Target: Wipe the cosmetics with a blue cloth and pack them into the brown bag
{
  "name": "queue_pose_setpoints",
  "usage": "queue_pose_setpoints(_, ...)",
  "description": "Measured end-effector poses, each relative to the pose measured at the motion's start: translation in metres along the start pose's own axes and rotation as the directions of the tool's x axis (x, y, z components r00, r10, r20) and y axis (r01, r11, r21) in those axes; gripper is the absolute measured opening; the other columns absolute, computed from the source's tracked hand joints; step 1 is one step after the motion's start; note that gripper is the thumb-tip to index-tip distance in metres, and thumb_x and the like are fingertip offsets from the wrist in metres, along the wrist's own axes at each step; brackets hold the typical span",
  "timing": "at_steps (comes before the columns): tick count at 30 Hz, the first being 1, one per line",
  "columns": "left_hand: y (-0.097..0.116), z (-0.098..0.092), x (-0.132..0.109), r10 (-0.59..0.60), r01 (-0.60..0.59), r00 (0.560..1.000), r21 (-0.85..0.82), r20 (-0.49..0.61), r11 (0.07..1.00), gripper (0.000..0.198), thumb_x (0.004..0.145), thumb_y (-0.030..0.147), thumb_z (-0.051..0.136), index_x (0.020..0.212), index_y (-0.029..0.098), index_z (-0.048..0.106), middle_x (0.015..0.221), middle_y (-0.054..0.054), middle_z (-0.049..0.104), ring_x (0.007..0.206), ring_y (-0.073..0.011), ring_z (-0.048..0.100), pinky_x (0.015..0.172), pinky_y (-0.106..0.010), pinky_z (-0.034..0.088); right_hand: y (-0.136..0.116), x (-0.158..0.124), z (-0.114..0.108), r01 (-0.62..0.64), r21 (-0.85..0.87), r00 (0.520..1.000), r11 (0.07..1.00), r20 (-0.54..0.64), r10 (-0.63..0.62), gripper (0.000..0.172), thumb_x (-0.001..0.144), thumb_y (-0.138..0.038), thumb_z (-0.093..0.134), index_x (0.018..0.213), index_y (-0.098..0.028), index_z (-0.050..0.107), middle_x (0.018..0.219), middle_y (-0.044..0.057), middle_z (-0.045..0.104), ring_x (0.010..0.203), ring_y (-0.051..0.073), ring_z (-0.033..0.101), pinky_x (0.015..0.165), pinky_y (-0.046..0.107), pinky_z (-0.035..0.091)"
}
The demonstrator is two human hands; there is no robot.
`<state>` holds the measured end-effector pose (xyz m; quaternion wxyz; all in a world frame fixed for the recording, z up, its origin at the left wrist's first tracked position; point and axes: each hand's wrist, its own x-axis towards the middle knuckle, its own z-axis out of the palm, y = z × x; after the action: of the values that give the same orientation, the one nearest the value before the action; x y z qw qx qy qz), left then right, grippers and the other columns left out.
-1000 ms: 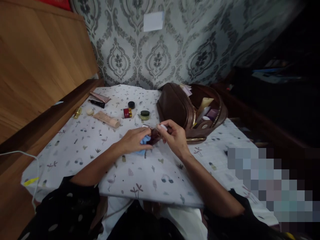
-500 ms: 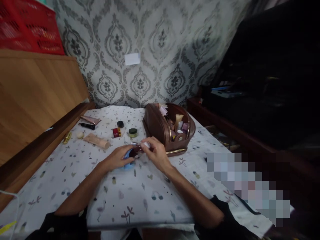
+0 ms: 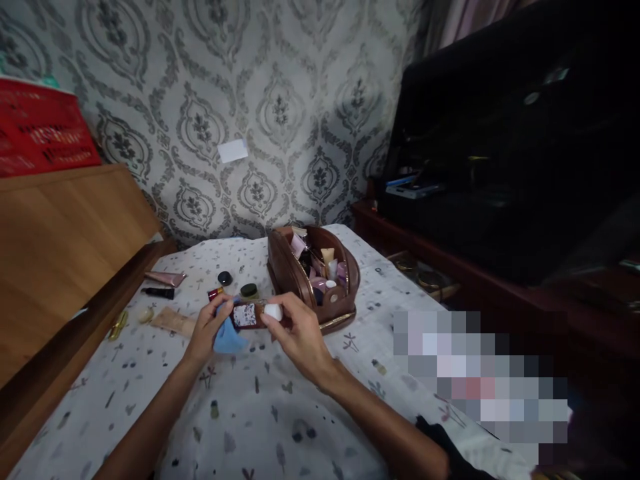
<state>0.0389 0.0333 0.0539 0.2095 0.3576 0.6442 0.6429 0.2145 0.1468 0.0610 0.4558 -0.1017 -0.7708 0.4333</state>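
Observation:
A dark reddish-brown bottle (image 3: 246, 315) with a printed label lies sideways between my hands, above the patterned cloth. My left hand (image 3: 206, 328) grips its base end through a light blue cloth (image 3: 229, 337), which hangs below. At the other end, my right hand (image 3: 299, 331) has its fingers closed on the bottle's white cap (image 3: 273, 312). Just behind the bottle are a green jar with a dark lid (image 3: 249, 291) and a partly hidden red and gold container (image 3: 215, 293). The open brown makeup bag (image 3: 286, 265), full of cosmetics, stands beyond my right hand.
On the left of the patterned cloth (image 3: 280, 413) lie a beige tube (image 3: 173, 321), a black tube (image 3: 158, 292), a pink tube (image 3: 166, 277), a gold item (image 3: 118, 326) and a small round dark lid (image 3: 225, 278). A wooden board (image 3: 65, 247) borders the left; a dark television (image 3: 490, 147) stands right.
The bottle has been raised and turned so that its label faces me. Both hands still hold it, one at each end. My view has tilted up and shifted right.

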Motion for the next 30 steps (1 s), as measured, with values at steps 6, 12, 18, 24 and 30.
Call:
queue_pose_setpoints(6, 0.032, 0.034, 0.014, 0.113, -0.118, 0.992, 0.095, 0.052, 0.988, 0.039, 0.084, 0.057, 0.065, 0.087, 0.018, 0.061, 0.072, 0.001, 0.056, 0.066, -0.0129, 0.05, 0.061, -0.022, 0.041, -0.028, 0.015, -0.046, 0.117, -0.13, 0.989, 0.985, -0.075, -0.127, 0.012, 0.093, -0.028, 0.06, 0.099, -0.019, 0.063, 0.092, 0.006, 0.066, 0.081, 0.017, 0.063, 0.073, 0.027, 0.051)
queue_pose_setpoints(12, 0.063, 0.076, 0.032, 0.259, -0.287, 0.957, 0.301, 0.13, 0.909, 0.034, 0.093, 0.051, 0.053, 0.077, 0.02, 0.053, 0.063, 0.005, 0.044, 0.058, -0.0112, 0.042, 0.057, -0.022, 0.037, -0.039, 0.031, -0.096, 0.114, -0.232, 0.986, 0.966, -0.094, -0.139, 0.014, 0.093, -0.031, 0.059, 0.1, -0.02, 0.064, 0.091, 0.006, 0.067, 0.078, 0.018, 0.063, 0.065, 0.028, 0.049)
queue_pose_setpoints(18, 0.081, 0.096, 0.049, 0.305, -0.618, 0.779, 0.584, 0.548, 0.527, 0.031, 0.1, 0.039, 0.042, 0.106, 0.021, 0.066, 0.084, -0.002, 0.066, 0.078, -0.0172, 0.063, 0.071, -0.025, 0.046, -0.035, 0.057, -0.143, 0.034, -0.265, 0.981, 0.964, -0.176, -0.083, 0.018, 0.091, -0.037, 0.06, 0.096, -0.022, 0.067, 0.087, 0.005, 0.066, 0.077, 0.019, 0.061, 0.064, 0.029, 0.047)
queue_pose_setpoints(24, 0.068, 0.088, 0.048, 0.361, -0.728, 0.685, 0.613, 0.633, 0.307, 0.033, 0.102, 0.034, 0.041, 0.123, 0.022, 0.063, 0.101, -0.007, 0.072, 0.09, -0.0179, 0.069, 0.078, -0.026, 0.052, -0.019, 0.099, -0.157, 0.09, -0.396, 0.991, 0.914, -0.052, -0.12, 0.012, 0.089, -0.028, 0.061, 0.094, -0.019, 0.067, 0.087, 0.002, 0.063, 0.082, 0.017, 0.059, 0.073, 0.028, 0.045)
queue_pose_setpoints(30, 0.055, 0.088, 0.041, 0.484, -0.732, 0.661, 0.633, 0.573, 0.252, 0.03, 0.102, 0.029, 0.043, 0.124, 0.021, 0.061, 0.089, -0.006, 0.068, 0.077, -0.0154, 0.066, 0.068, -0.024, 0.052, 0.009, 0.14, -0.13, 0.194, -0.482, 0.962, 0.854, 0.264, -0.069, 0.015, 0.089, -0.02, 0.059, 0.101, -0.016, 0.066, 0.095, 0.006, 0.067, 0.089, 0.019, 0.06, 0.078, 0.028, 0.043)
